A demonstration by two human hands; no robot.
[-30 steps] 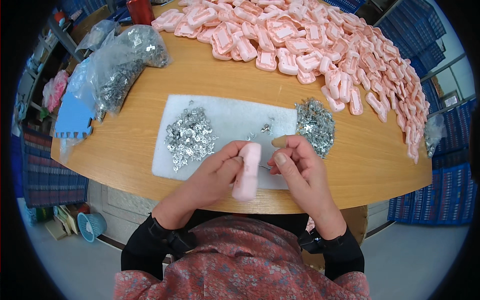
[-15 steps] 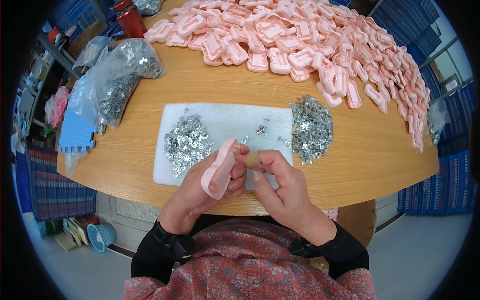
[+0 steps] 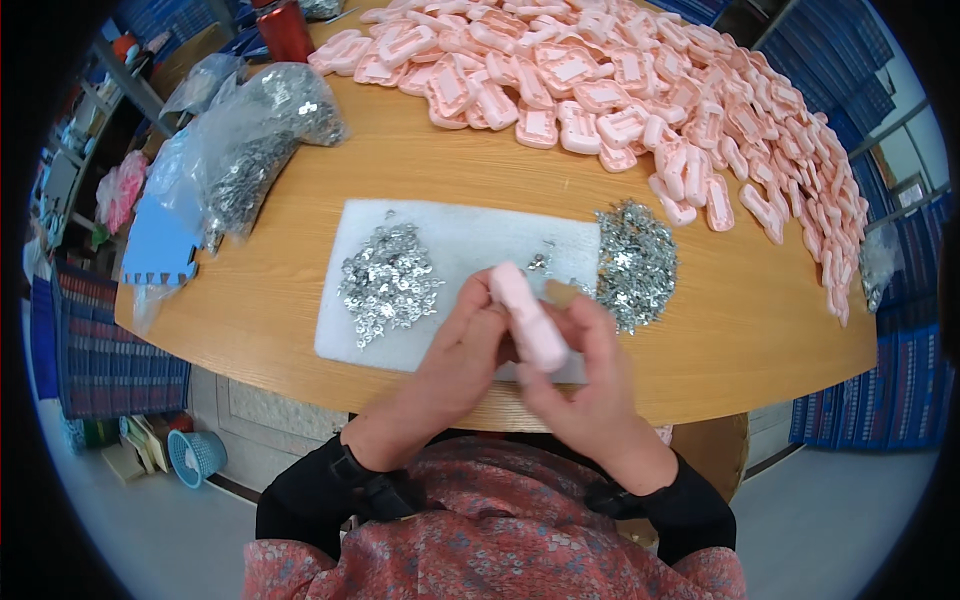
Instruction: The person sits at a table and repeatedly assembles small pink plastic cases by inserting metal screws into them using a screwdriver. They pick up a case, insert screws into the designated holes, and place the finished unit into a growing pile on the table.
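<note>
Both hands meet over the near edge of a white foam mat (image 3: 470, 235) and share one pink plastic piece (image 3: 527, 316). My left hand (image 3: 458, 352) grips its left side; my right hand (image 3: 588, 372) wraps it from the right and below. The piece points up and away from me, tilted left. On the mat, a heap of small silver metal parts (image 3: 388, 282) lies to the left of my hands, and a second silver heap (image 3: 632, 262) lies to the right. A few loose silver bits (image 3: 540, 262) sit just beyond the piece.
A large pile of pink plastic pieces (image 3: 640, 90) covers the far and right side of the round wooden table (image 3: 300, 300). Clear bags of silver parts (image 3: 250, 140) lie at the far left beside a blue foam shape (image 3: 160, 248). A red bottle (image 3: 285, 30) stands behind.
The pink piece has turned in my hands, from leaning lower left to pointing up and away. Both hands stay closed on it at the mat's near edge.
</note>
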